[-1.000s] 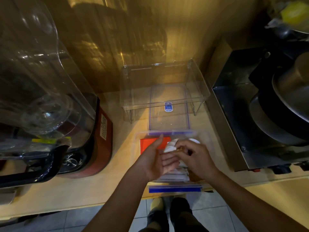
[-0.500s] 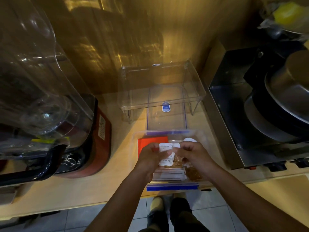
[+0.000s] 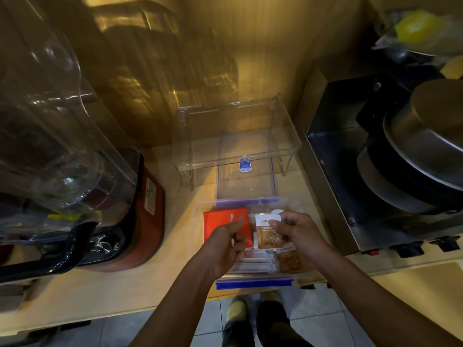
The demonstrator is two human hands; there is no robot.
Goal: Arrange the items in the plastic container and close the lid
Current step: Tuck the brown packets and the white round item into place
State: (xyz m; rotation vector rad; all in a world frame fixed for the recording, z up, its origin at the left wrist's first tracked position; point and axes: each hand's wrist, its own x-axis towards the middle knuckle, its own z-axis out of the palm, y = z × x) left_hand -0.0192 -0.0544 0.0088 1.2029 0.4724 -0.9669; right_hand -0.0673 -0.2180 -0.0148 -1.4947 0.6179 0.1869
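Observation:
The clear plastic container (image 3: 199, 216) with blue clips stands at the counter's front edge. Its lid (image 3: 246, 182) lies flat just behind it. Inside are an orange-red packet (image 3: 219, 222) on the left, a row of white sachets (image 3: 255, 262) and a brown sachet (image 3: 290, 261) at the front right. My right hand (image 3: 298, 236) pinches a brown-and-white sachet (image 3: 269, 236) above the container's middle. My left hand (image 3: 224, 246) hovers over the red packet with curled fingers, and a thin white sachet shows edge-on between its thumb and fingers.
A blender with a clear jar (image 3: 50, 121) and red base (image 3: 147, 211) fills the left. A clear acrylic stand (image 3: 238, 136) straddles the lid at the back. A steel appliance (image 3: 333, 171) with stacked pans (image 3: 413, 156) stands on the right. My feet are on tiled floor below.
My hands, joined on one bundle of sachets half a second ago, have drawn apart. The right one now holds a brown-and-white sachet upright and the left has shifted left.

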